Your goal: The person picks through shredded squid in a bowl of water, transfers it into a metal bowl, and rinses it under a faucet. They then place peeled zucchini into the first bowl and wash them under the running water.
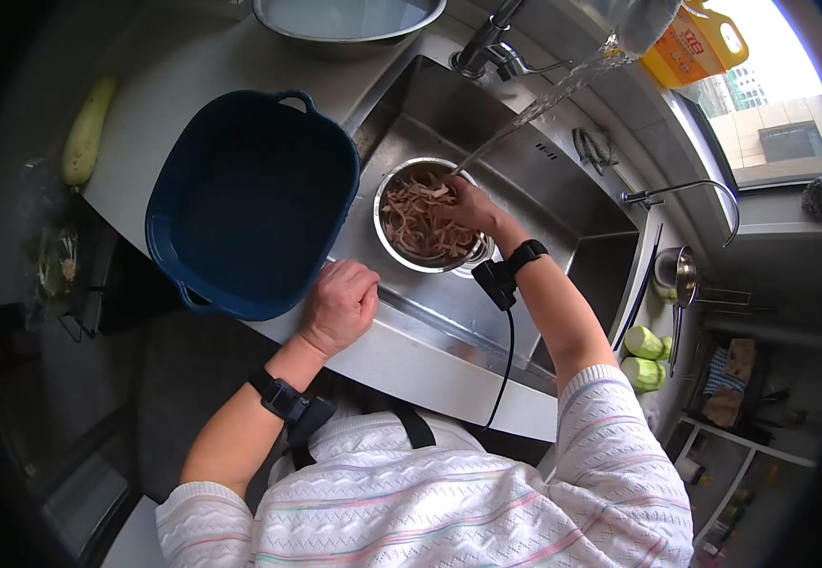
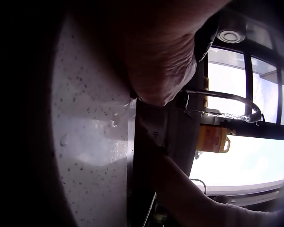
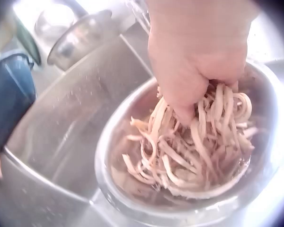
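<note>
In the head view, a round steel bowl (image 1: pixel 380 220) sits in the sink, heaped with pale brownish food strips (image 1: pixel 422 225) in water. My right hand (image 1: pixel 468 206) reaches down into it. Seen from the right wrist, the fingers and thumb of that hand (image 3: pixel 194 71) grip a bunch of the strips (image 3: pixel 203 127), with fingertips hidden among them. Running water (image 1: pixel 534 109) streams down toward the bowl's far rim. My left hand (image 1: pixel 340 303), fingers curled in and holding nothing, rests on the counter's front edge beside a large blue basin (image 1: pixel 250 208).
Behind the blue basin stands a wide metal basin (image 1: pixel 354 33) of cloudy water. A faucet (image 1: pixel 487 52) rises at the sink's back edge, near a yellow jug (image 1: pixel 695 47). Cut green vegetable pieces (image 1: pixel 646 358) lie right of the sink; a long pale squash (image 1: pixel 89 133) lies far left.
</note>
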`<state>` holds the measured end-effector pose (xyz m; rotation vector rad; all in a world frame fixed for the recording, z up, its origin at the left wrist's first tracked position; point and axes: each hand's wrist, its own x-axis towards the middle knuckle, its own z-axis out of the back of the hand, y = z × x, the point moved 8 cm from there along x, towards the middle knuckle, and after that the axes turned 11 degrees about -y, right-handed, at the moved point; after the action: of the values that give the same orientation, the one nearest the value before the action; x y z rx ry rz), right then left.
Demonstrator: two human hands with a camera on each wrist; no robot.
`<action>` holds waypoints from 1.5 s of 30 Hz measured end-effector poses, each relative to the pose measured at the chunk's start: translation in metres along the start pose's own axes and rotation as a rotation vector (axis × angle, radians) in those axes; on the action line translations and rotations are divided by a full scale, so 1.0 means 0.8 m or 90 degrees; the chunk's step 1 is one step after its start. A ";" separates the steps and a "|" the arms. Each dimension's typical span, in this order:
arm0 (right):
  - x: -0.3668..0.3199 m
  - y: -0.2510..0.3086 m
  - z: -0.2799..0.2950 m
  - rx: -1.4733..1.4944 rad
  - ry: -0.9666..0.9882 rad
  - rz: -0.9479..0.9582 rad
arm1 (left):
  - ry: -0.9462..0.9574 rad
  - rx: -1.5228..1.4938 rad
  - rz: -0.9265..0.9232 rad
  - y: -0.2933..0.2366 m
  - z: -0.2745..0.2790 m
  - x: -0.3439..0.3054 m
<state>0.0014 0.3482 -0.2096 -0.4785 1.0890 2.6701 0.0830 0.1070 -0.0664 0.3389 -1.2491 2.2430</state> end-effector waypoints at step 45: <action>-0.005 0.034 0.035 0.820 -0.089 -0.152 | -0.021 -0.607 0.757 0.120 -0.274 0.130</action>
<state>-0.0095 0.3491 -0.1719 -0.1204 2.1450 1.3075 -0.0477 0.2867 -0.2034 -0.9594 -2.7861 1.9863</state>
